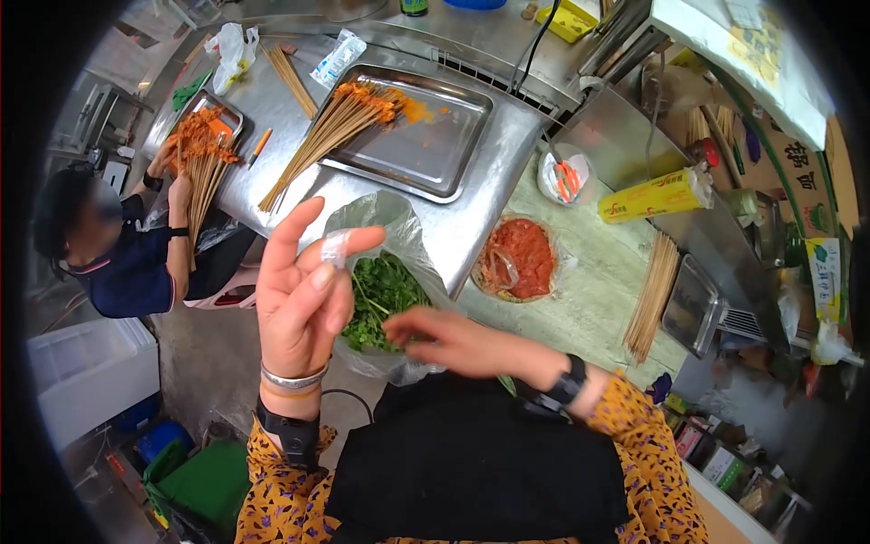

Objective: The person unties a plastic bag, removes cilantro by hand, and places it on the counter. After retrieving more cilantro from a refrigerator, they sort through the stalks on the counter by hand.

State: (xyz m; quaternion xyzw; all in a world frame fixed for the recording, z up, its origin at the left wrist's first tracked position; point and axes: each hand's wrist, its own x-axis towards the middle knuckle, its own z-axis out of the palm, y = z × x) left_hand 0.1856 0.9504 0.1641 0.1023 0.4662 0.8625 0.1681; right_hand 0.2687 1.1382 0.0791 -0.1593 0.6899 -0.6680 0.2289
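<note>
My left hand (304,281) is raised above the herbs, two fingers stretched apart and the others curled in. A strip of white tape wraps one finger, and nothing else shows in this hand. Lower and to the right, my right hand (458,343) is smeared by motion, its fingertips overlapping the edge of the greens. Leafy green herbs (385,295), like cilantro, fill a clear plastic bag (412,222) in front of me, at the metal table's edge. To the right sits a round container of red minced or marinated meat (521,258).
Sauce-coated skewers (331,136) lie across a metal tray (453,168). At left, a seated person (122,245) handles more skewers over another tray. Bare sticks (652,295), a yellow box (657,195) and a white bowl (566,172) stand right. A green bin (204,485) is lower left.
</note>
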